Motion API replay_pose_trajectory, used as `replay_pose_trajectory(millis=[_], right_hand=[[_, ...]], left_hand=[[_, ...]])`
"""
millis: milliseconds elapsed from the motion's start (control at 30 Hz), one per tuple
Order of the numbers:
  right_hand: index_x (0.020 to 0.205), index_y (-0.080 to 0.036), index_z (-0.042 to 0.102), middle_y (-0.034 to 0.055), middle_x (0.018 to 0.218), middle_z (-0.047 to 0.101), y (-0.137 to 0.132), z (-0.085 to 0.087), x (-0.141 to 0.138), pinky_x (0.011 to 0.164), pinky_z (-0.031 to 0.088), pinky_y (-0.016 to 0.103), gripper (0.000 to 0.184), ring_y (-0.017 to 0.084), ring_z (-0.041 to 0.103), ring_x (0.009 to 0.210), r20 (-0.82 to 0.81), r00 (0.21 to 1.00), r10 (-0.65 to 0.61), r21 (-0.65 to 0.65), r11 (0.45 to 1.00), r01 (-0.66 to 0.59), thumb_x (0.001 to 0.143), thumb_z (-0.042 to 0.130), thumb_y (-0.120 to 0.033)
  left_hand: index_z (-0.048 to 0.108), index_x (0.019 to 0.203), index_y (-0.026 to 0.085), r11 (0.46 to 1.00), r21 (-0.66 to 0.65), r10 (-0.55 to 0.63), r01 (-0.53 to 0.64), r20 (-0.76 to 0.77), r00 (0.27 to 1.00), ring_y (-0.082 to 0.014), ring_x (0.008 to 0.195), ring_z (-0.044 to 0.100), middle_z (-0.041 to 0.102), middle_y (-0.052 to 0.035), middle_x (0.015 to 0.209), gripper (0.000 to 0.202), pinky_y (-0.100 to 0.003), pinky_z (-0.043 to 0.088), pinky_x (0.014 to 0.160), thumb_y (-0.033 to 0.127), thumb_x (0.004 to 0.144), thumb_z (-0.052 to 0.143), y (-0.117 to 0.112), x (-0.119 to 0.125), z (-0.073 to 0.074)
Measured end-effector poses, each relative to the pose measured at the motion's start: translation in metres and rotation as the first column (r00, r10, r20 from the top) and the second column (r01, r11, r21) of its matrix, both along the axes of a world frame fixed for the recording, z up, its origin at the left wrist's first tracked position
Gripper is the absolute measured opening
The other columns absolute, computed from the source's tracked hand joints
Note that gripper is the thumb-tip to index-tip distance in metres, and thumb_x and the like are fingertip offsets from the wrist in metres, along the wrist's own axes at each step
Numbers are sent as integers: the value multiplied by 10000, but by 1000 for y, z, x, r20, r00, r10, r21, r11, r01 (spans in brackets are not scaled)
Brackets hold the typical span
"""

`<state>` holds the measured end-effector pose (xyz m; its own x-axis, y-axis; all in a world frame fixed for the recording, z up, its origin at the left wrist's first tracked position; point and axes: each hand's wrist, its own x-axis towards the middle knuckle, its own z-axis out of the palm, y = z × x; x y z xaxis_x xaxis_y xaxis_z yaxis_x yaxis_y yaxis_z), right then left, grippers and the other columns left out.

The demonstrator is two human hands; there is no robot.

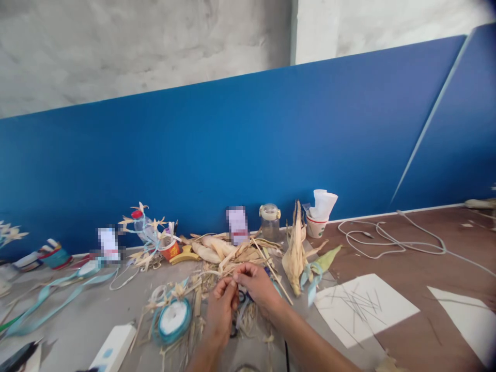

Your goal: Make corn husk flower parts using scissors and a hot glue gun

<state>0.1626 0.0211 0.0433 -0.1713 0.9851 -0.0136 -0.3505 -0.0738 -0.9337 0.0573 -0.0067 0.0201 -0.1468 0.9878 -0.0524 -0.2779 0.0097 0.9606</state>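
My left hand (220,310) and my right hand (256,285) meet low in the middle of the view, fingertips pinched together on a thin pale strip of dried corn husk (231,279). Both hands hover over a heap of husk strips (228,256) on the grey table (93,315). A spool of teal ribbon (173,319) lies just left of my left hand. Dark scissor handles (243,298) show between my wrists.
A blue partition (248,155) runs behind the table. Along it stand a clear jar (270,221), a paper cup with white paper (318,223), a red cup (170,249) and a bottle (140,223). White sheets with thin wires (364,305) and a white cable (387,240) lie on the right.
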Motion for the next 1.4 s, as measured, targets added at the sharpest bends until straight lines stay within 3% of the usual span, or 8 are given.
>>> replay_pose_trajectory(millis=[267,467,633,900,1300,1400], right_hand=[[573,-167,593,-68,483,491,5,11,12,488,259,214,91,65,362,458,-121,975,-185,-114,978,172,550,663,-221],[562,-162,575,-73,435,473,6,10,13,469,243,215,113,61,366,428,-188,982,-22,-184,983,-13,518,674,-193],[562,-156,583,-71,429,489,5,11,13,466,236,216,129,55,367,418,-201,979,37,-188,979,-76,509,696,-188],[579,-147,592,-61,462,534,2,14,15,459,256,208,161,51,382,420,-276,958,84,-217,965,-147,502,731,-168],[568,-139,571,-39,490,560,3,12,15,473,297,200,206,53,423,432,-375,909,179,-267,919,-291,504,759,-191],[567,-138,575,-51,470,531,3,13,16,454,281,199,201,44,392,413,-351,921,167,-266,925,-270,505,758,-195]], left_hand=[[662,735,135,999,-45,-20,24,99,995,-32,398,346,484,65,499,409,-181,234,421,450,525,816,-5,6,19],[634,706,144,990,-43,-126,136,182,975,-19,387,331,490,65,498,362,-170,235,418,416,552,816,-8,5,23],[566,667,161,980,-42,-180,196,245,953,-12,376,313,483,74,489,339,-163,237,417,382,583,810,-8,4,22],[576,782,162,977,-56,-175,208,357,918,-2,366,313,518,72,511,369,-150,229,410,301,563,839,-8,4,25],[649,727,131,984,-76,-129,163,331,935,1,370,307,483,66,456,341,-150,247,426,309,517,851,-7,5,27],[656,741,129,985,-76,-127,158,311,942,-1,370,311,496,60,474,360,-155,244,417,329,513,851,-7,5,26]])
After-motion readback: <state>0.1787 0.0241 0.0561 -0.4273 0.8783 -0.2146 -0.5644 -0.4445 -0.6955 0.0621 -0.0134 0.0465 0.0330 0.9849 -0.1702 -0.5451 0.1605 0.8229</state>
